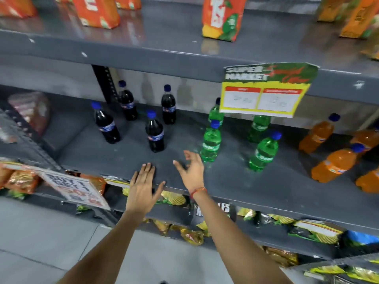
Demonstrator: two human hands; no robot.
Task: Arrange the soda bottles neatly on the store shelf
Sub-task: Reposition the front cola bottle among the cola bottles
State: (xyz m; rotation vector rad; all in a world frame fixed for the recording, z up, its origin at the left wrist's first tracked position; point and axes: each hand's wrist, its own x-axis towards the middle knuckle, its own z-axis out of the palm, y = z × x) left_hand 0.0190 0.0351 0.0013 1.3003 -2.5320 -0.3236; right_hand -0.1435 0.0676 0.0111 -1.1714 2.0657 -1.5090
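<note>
Soda bottles with blue caps stand scattered on a grey metal shelf [114,160]. Several dark cola bottles stand at the left, the nearest one [154,133] in front of my hands. Several green bottles stand in the middle, the closest [211,142] just right of my right hand. Orange bottles [333,163] crowd the right end. My left hand [143,188] lies flat over the shelf's front edge, fingers spread, holding nothing. My right hand [191,171] hovers open above the shelf, fingers curled, a short way left of the green bottle.
A yellow and green price sign [264,90] hangs from the upper shelf and hides the tops of two green bottles. Orange juice cartons [222,17] stand on the shelf above. Snack packets [184,232] fill the shelf below. A paper sign [75,188] sticks out at lower left.
</note>
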